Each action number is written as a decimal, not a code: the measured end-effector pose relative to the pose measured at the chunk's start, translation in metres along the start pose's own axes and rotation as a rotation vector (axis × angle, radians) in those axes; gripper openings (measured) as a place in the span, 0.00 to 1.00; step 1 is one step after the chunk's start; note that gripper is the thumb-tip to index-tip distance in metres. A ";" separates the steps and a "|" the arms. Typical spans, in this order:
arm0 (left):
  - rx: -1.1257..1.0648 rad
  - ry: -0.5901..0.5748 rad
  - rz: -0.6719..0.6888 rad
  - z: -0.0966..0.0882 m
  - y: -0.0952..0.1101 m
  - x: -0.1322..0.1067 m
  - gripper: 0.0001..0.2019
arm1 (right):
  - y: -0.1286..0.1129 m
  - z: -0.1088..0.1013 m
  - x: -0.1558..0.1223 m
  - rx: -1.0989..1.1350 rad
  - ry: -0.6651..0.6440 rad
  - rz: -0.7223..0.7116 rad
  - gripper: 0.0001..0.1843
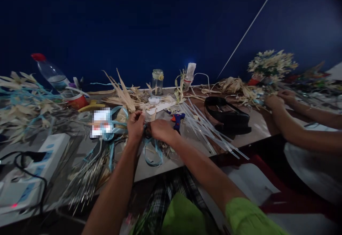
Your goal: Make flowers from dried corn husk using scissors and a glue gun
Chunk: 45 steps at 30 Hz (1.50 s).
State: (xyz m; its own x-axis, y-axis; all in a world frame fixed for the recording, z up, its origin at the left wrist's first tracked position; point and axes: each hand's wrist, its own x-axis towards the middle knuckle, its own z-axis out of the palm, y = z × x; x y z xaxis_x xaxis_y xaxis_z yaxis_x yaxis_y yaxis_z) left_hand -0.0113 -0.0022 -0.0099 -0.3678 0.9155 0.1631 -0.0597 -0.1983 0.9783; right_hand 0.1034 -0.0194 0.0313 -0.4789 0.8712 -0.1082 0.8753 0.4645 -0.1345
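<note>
My left hand (136, 126) is closed in a pinch at the middle of the table, beside a pale, thin piece (144, 111) that looks like dried husk. Right next to it, my right hand (162, 130) has its fingers curled in; what they grip is hidden. A small dark object (146, 131) shows between the two hands, too unclear to name. Light blue ribbon (153, 162) loops on the table below them. A blue and orange glue gun (177, 121) lies just right of my right hand. Dried corn husks (124, 94) are heaped behind my hands.
Clear plastic tubes (205, 124) and a black strapped case (229, 117) lie to the right. A co-worker's hands (278, 101) work beyond. Thin wires (87, 178), a power strip (40, 171) and a tilted bottle (55, 76) are left; a glass jar (157, 83) stands behind.
</note>
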 end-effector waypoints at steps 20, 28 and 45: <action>-0.249 -0.183 -0.067 0.003 0.004 -0.006 0.11 | 0.017 0.002 0.005 0.624 0.472 0.135 0.16; -0.008 -0.297 -0.074 0.006 0.007 -0.010 0.13 | 0.029 0.012 0.018 1.256 0.501 0.119 0.14; 0.058 -0.160 -0.321 0.010 0.011 0.004 0.17 | 0.101 0.008 0.032 1.789 0.946 0.174 0.16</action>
State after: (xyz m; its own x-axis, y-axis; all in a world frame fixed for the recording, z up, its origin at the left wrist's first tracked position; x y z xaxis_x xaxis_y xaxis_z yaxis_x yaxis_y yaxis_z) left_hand -0.0042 0.0030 0.0026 -0.1889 0.9719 -0.1403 -0.0938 0.1244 0.9878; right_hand 0.1763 0.0542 0.0064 0.2827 0.9488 0.1409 -0.4180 0.2541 -0.8722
